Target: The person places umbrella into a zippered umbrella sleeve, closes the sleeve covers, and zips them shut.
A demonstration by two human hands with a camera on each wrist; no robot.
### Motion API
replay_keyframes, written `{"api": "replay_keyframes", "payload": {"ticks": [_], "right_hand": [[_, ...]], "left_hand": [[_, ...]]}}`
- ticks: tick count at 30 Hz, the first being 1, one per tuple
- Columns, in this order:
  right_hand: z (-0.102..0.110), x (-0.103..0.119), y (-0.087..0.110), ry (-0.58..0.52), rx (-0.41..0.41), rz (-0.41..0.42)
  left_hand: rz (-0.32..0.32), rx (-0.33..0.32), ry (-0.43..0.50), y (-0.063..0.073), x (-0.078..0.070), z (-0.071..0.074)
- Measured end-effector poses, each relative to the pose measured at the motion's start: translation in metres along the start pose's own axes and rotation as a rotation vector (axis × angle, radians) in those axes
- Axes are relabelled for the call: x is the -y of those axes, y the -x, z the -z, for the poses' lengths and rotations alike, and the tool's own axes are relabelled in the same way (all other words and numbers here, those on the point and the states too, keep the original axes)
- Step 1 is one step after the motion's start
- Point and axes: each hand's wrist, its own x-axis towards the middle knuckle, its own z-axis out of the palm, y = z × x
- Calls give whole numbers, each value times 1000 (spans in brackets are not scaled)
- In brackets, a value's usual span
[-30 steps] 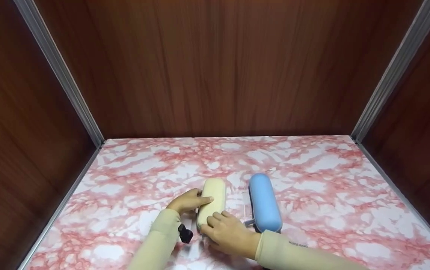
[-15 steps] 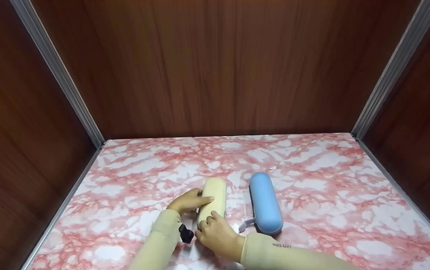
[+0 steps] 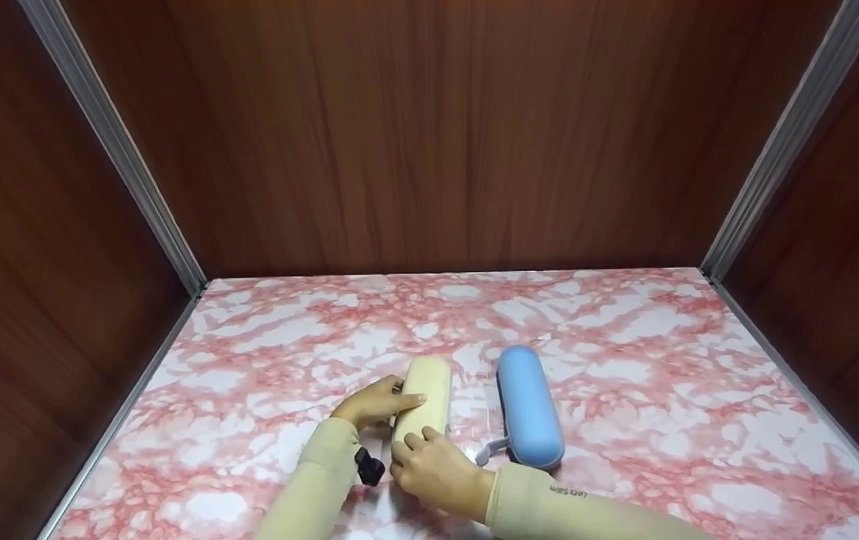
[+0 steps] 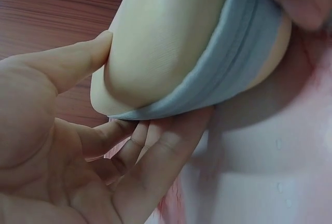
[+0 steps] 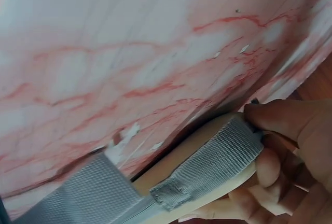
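A long pale yellow zip case point(image 3: 427, 382) with a grey zipper band lies on the table. My left hand point(image 3: 376, 403) holds its left side, thumb on top. In the left wrist view the fingers point(image 4: 171, 146) curl under the zipper band point(image 4: 207, 79). At the near end is my right hand point(image 3: 440, 474). In the right wrist view its thumb and finger pinch a small dark zipper pull point(image 5: 254, 101), mostly hidden, beside the case's grey strap point(image 5: 212, 164). To the right lies a blue zip case point(image 3: 530, 409) with a grey strap point(image 3: 492, 450), untouched.
The table point(image 3: 286, 322) has a red and white marbled top. Brown wood-grain panels point(image 3: 429, 135) stand behind it and on both sides, with metal posts in the corners. A black device point(image 3: 370, 468) sits at my left wrist.
My right hand has shifted slightly left and toward me at the near end of the yellow case, uncovering the blue case's strap. The left hand and both cases stay practically in place.
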Motion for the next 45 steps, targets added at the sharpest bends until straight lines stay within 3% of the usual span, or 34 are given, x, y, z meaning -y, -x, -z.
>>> {"api": "replay_keyframes", "payload": {"ticks": [11,18,29,45], "right_hand": [[-4,-5,3,3,-79,37],[-4,-7,5,7,-151,65],[-3,-7,9,7,-120,69],[-5,-13,17,-21,-148,73]], "left_hand": [[-35,-1,-26,3,-5,-2],[-12,-16,-57,3,-4,-2],[-37,-33,-117,1,-1,-2],[-32,-33,-94,3,-3,-2]]}}
